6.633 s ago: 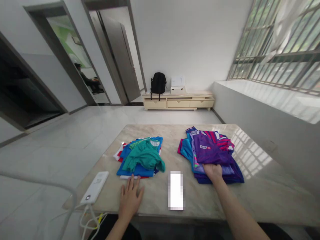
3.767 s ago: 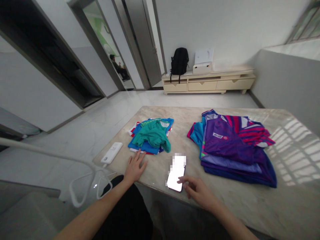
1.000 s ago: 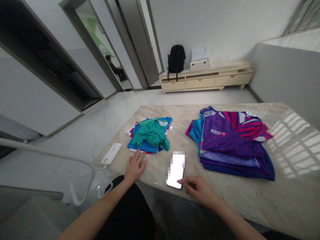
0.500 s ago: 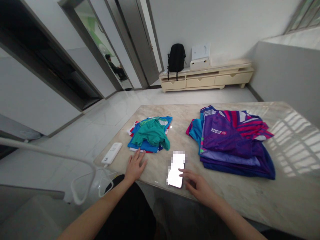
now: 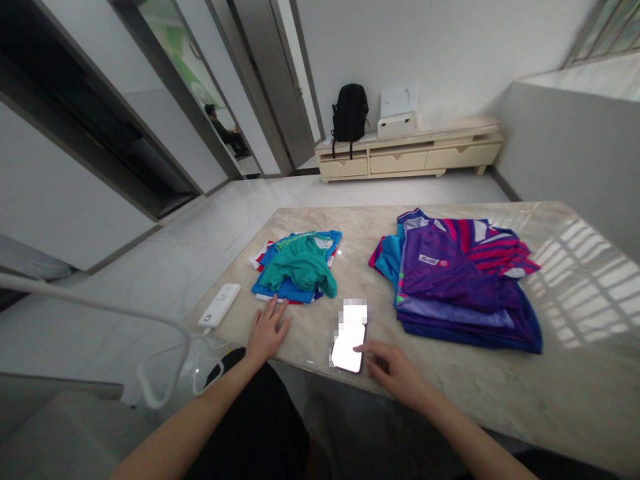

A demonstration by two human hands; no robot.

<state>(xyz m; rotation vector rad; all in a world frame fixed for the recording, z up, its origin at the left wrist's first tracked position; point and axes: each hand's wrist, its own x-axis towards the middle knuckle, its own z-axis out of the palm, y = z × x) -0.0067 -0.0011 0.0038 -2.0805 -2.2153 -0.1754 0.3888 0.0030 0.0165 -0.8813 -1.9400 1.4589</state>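
A: Entry, head view. Right hand (image 5: 395, 371) lay at the near edge of the marble table (image 5: 500, 393), index finger stretched onto the lit screen of the phone (image 5: 349, 347). It gripped nothing: one fingertip touched the glass, the other fingers were loosely curled.

B: And the phone itself?

A: It lay flat on the table near the front edge, between the two clothing piles and closer to the person than either. Its upper part was blurred out, so the screen content could not be read.

B: Left hand?

A: Left hand (image 5: 265, 330) was spread palm down on the table, fingers apart, holding nothing. Its fingertips sat just short of the small pile topped by a teal shirt (image 5: 299, 268). Whether they touched the cloth I could not tell.

B: Other items?

A: A larger stack with a purple jersey (image 5: 450, 273) on top, right of the phone and apart from it. A white power bank (image 5: 219, 305) at the left table corner, cable running off the edge. A black backpack (image 5: 349, 112) on the low cabinet at the far wall.

B: Judgement on doing the tap well?

A: Probably a light, straight press with the fingertip only, the wrist resting on the table so the phone did not slide toward the edge. The left palm, planted as it was, looked a fair brace.
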